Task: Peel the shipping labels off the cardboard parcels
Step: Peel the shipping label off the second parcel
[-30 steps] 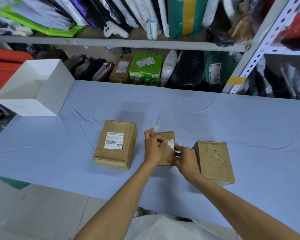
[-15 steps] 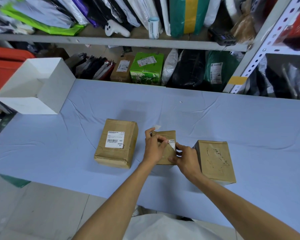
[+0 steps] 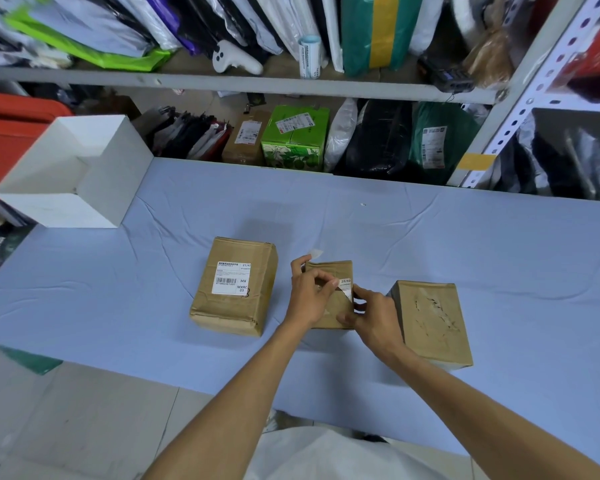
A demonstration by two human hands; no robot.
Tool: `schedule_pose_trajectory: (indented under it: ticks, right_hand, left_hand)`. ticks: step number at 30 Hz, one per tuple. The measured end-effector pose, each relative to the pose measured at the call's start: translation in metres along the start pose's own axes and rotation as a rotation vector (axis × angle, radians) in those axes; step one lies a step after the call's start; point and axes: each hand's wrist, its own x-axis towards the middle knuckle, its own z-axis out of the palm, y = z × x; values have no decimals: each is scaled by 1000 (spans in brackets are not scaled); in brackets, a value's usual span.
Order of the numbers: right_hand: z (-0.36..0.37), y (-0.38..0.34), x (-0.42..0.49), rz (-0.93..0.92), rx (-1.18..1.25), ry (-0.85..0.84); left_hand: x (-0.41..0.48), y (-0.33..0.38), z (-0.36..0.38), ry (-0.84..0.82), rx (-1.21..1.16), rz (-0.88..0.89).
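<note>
Parcel on left: not peeled yet, parked on the worktop for later.
Left hand: curled round middle parcel, pinning it so it won't slide.
Right hand: pinching half-lifted label, ready to pull.
Parcel on right: looks stripped already.

Three brown cardboard parcels in a row on the blue cloth from where I'm watching. The left parcel lies flat, a bit crumpled at the edges, with its white barcode label fully stuck on top and reading 21/42 and MX. The middle parcel is the smallest, gripped by the left hand and right hand; only a narrow label strip marked 22/42 shows near its right edge, the rest is under fingers. The right parcel sits just beside it, flat, its top showing only torn whitish scraps.
</note>
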Motion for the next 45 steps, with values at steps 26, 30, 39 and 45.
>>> schedule_pose_trajectory:
  ticks: [26,30,39,45]
  right_hand:
    - [-4,4,-1,-36,91,-140]
    - [-5,2,-1,-34,87,-140]
    - [-7,1,-1,-25,67,-154]
    - [-7,0,-1,-10,49,-154]
  left_hand:
    - [-4,8,-4,-52,11,-14]
    - [-4,10,-5,-54,17,-14]
    - [-4,11,-6,-64,23,-14]
    - [-4,11,-7,-54,21,-21]
